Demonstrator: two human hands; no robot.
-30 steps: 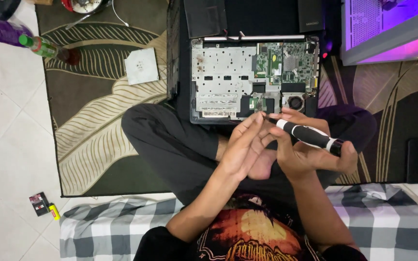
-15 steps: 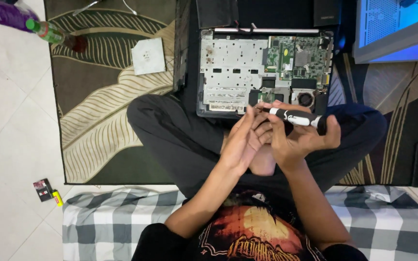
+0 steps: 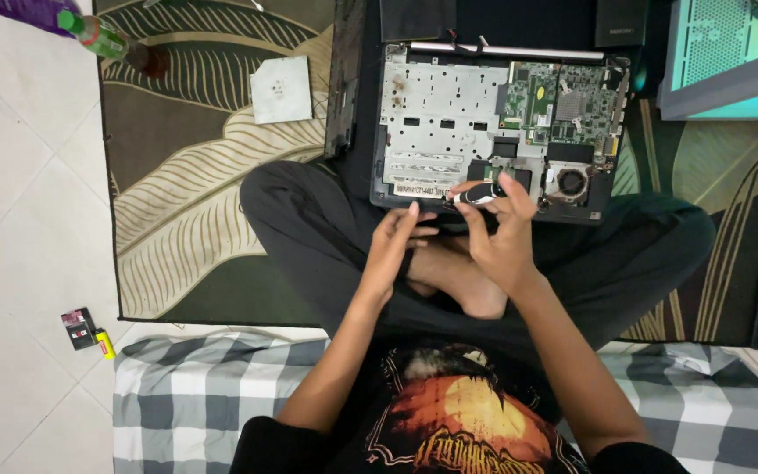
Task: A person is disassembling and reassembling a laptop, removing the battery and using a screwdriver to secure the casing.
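An opened laptop (image 3: 449, 105) lies in front of my crossed legs with its metal plate, green circuit board and round fan bare. My right hand (image 3: 502, 237) grips a black and white screwdriver (image 3: 477, 194), whose tip points left at the laptop's near edge. My left hand (image 3: 394, 246) sits just left of it, fingers stretched toward the screwdriver's tip and the laptop's front edge. Whether those fingers pinch anything small is too fine to see.
A leaf-patterned rug (image 3: 186, 202) covers the floor. On it lie a square grey plate (image 3: 281, 89) and a green-capped bottle (image 3: 107, 39). A small dark packet and a yellow item (image 3: 88, 330) rest on white tiles. A lit screen (image 3: 730, 53) stands at the far right. A checked cloth (image 3: 195, 404) lies under me.
My right hand has swung the screwdriver from lying across my lap to pointing at the laptop's near edge. Both hands moved forward toward the laptop.
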